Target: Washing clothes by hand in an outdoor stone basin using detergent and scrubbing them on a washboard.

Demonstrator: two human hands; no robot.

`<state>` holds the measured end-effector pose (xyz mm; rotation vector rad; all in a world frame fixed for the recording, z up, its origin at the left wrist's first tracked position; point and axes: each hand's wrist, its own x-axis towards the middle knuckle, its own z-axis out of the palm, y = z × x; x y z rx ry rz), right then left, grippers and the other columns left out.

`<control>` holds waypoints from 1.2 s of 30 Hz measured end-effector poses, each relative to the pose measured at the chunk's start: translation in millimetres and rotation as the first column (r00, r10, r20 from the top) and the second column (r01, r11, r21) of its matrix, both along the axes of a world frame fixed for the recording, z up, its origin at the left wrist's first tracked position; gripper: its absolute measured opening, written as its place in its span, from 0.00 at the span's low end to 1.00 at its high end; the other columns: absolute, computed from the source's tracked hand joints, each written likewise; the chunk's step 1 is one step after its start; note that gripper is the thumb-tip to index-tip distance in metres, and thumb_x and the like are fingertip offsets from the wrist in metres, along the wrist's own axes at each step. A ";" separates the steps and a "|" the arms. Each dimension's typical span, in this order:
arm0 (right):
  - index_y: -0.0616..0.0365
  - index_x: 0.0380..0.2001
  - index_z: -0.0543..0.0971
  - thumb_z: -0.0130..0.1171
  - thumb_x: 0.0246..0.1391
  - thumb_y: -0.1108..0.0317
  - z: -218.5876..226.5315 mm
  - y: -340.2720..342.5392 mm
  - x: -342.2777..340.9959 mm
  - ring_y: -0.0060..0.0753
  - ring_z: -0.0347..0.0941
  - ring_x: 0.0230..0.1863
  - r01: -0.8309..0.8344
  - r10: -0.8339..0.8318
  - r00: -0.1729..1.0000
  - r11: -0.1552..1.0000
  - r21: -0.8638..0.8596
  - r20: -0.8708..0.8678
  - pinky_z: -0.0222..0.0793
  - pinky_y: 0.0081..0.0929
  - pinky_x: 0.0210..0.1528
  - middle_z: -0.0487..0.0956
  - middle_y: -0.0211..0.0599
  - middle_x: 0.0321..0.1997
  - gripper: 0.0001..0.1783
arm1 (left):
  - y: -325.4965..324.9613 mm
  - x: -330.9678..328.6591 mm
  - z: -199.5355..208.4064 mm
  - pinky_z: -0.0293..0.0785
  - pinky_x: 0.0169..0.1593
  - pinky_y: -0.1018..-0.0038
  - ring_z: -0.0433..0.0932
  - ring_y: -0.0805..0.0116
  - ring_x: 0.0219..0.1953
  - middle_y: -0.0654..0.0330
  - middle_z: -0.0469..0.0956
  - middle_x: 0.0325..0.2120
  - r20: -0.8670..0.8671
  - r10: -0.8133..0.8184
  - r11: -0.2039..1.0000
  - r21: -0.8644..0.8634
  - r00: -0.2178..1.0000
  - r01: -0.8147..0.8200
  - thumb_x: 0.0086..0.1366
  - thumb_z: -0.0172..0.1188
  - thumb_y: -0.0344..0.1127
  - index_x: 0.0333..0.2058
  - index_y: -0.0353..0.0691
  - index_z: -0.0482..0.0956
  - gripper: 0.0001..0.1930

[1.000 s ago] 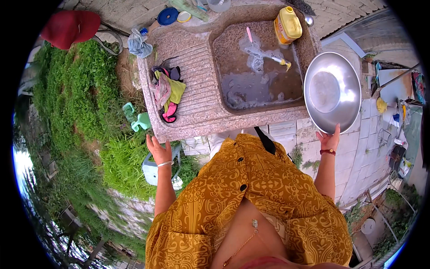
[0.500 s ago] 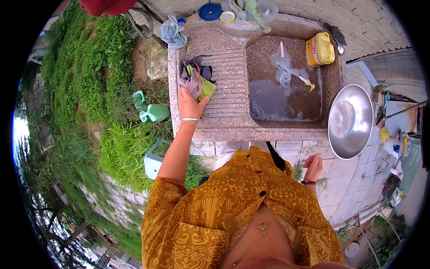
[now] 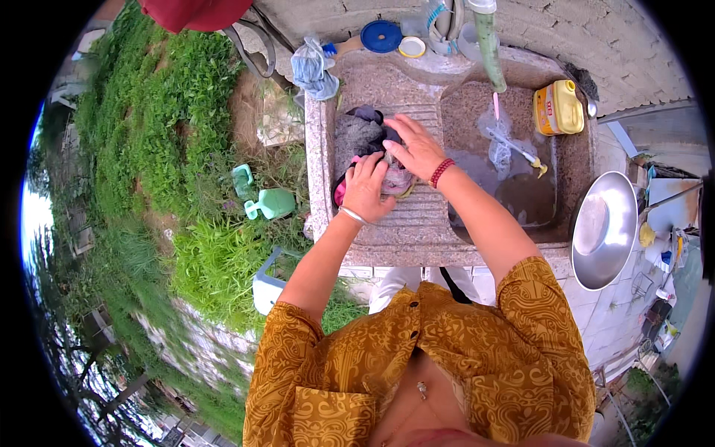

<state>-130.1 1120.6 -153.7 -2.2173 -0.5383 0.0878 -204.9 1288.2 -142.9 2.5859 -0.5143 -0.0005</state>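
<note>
Laundry heap (image 3: pixel 363 141) on ribbed washboard; left hand (image 3: pixel 366 190), right hand (image 3: pixel 414 147) clutching it.

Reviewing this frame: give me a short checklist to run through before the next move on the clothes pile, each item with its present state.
1. Both hands on the clothes: ok. The left hand and right hand rest on the pile of wet clothes.
2. Pile lies on the ribbed washboard slab, not in the basin: ok.
3. Firm grasp on one garment: cannot tell; the fingers are partly buried in cloth.
4. Water in the stone basin: ok, a shallow pool shows.
5. Yellow jug upright at the basin's far corner, apart from the hands: ok.
6. Steel bowl on the right ledge, beyond the basin from the hands: ok.
</note>
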 end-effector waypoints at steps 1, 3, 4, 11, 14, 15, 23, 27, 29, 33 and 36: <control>0.58 0.56 0.65 0.51 0.56 0.53 -9.9 19.9 -4.7 0.52 0.58 0.62 0.020 -0.018 0.997 0.999 0.027 -0.080 0.53 0.37 0.64 0.62 0.51 0.62 0.29 | 6.9 -4.1 2.2 0.57 0.54 0.52 0.60 0.44 0.55 0.48 0.61 0.53 0.032 0.041 0.997 -0.062 0.999 -0.039 0.43 0.65 0.44 0.44 0.37 0.68 0.30; 0.61 0.50 0.70 0.56 0.54 0.58 -13.9 21.5 -17.9 0.48 0.65 0.57 0.123 -0.114 0.992 0.971 0.206 -0.052 0.59 0.35 0.59 0.69 0.50 0.55 0.24 | 16.2 -9.7 2.5 0.57 0.54 0.52 0.60 0.43 0.54 0.47 0.61 0.53 0.076 0.085 0.996 -0.045 0.993 -0.082 0.44 0.65 0.45 0.44 0.36 0.67 0.30; 0.61 0.48 0.72 0.58 0.54 0.60 -17.2 18.5 -31.0 0.45 0.69 0.54 0.197 -0.179 0.980 0.931 0.307 -0.086 0.63 0.33 0.56 0.73 0.49 0.52 0.21 | 16.1 -3.4 2.4 0.56 0.55 0.52 0.60 0.42 0.54 0.45 0.61 0.53 0.126 0.134 0.991 -0.025 0.983 -0.132 0.45 0.65 0.46 0.44 0.35 0.67 0.30; 0.62 0.38 0.77 0.57 0.54 0.73 93.8 -73.7 -22.6 0.19 0.71 0.30 0.530 -0.621 0.766 0.756 0.384 0.165 0.67 0.18 0.33 0.77 0.32 0.32 0.08 | 22.9 5.8 -20.5 0.59 0.55 0.50 0.56 0.40 0.58 0.42 0.57 0.58 -0.073 0.144 0.989 0.043 0.987 -0.141 0.54 0.60 0.55 0.46 0.34 0.66 0.32; 0.64 0.37 0.77 0.57 0.52 0.77 204.4 -91.5 15.4 0.21 0.72 0.31 0.308 -0.430 0.747 0.900 0.308 0.507 0.67 0.17 0.34 0.78 0.33 0.33 0.08 | 26.0 4.2 -28.5 0.58 0.56 0.50 0.55 0.43 0.60 0.44 0.55 0.59 -0.103 0.150 0.988 0.054 0.983 -0.145 0.53 0.59 0.57 0.47 0.36 0.66 0.33; 0.62 0.43 0.76 0.57 0.53 0.74 226.6 -95.5 27.0 0.22 0.72 0.36 0.228 -0.290 0.811 0.956 0.183 0.508 0.69 0.20 0.39 0.78 0.34 0.38 0.13 | 26.5 4.5 -31.1 0.58 0.56 0.50 0.55 0.43 0.60 0.44 0.55 0.59 -0.096 0.151 0.988 0.049 0.984 -0.147 0.53 0.59 0.57 0.47 0.36 0.66 0.33; 0.57 0.56 0.69 0.61 0.51 0.63 209.4 -112.0 111.7 0.25 0.71 0.46 -0.306 0.453 0.850 0.840 0.448 -0.268 0.66 0.27 0.52 0.77 0.34 0.43 0.29 | 19.4 13.1 -29.8 0.55 0.61 0.51 0.51 0.40 0.63 0.42 0.50 0.62 -0.236 0.116 0.986 0.147 0.965 -0.083 0.56 0.55 0.60 0.52 0.37 0.64 0.35; 0.62 0.50 0.71 0.61 0.51 0.63 191.4 -80.9 128.8 0.19 0.71 0.28 -0.390 0.685 0.649 0.673 0.629 -0.332 0.70 0.20 0.33 0.75 0.28 0.25 0.25 | 30.1 10.9 -37.8 0.53 0.62 0.51 0.51 0.38 0.63 0.41 0.48 0.63 -0.301 0.105 0.981 0.189 0.948 -0.048 0.57 0.54 0.61 0.53 0.36 0.62 0.36; 0.63 0.43 0.75 0.61 0.52 0.62 190.2 -76.1 123.6 0.14 0.60 0.14 -0.258 0.711 0.527 0.655 0.710 -0.465 0.59 0.15 0.17 0.67 0.22 0.16 0.19 | 27.7 10.5 -35.9 0.53 0.62 0.51 0.50 0.37 0.63 0.41 0.47 0.63 -0.311 0.101 0.979 0.201 0.945 -0.038 0.57 0.54 0.61 0.53 0.36 0.62 0.37; 0.61 0.35 0.77 0.62 0.52 0.62 177.7 -74.3 104.2 0.14 0.59 0.13 0.053 0.320 0.860 0.720 0.692 -0.398 0.56 0.17 0.17 0.67 0.24 0.14 0.13 | 27.6 13.6 -36.9 0.54 0.62 0.51 0.50 0.37 0.63 0.41 0.46 0.63 -0.324 0.093 0.976 0.218 0.941 -0.021 0.57 0.54 0.61 0.54 0.35 0.61 0.37; 0.62 0.32 0.77 0.63 0.51 0.62 172.8 -34.4 91.5 0.18 0.66 0.20 0.350 -0.452 0.891 0.723 0.595 0.025 0.63 0.22 0.23 0.72 0.29 0.17 0.13 | 27.5 15.3 -35.9 0.54 0.62 0.51 0.49 0.38 0.63 0.41 0.46 0.63 -0.329 0.098 0.973 0.230 0.939 -0.021 0.57 0.53 0.61 0.55 0.36 0.61 0.37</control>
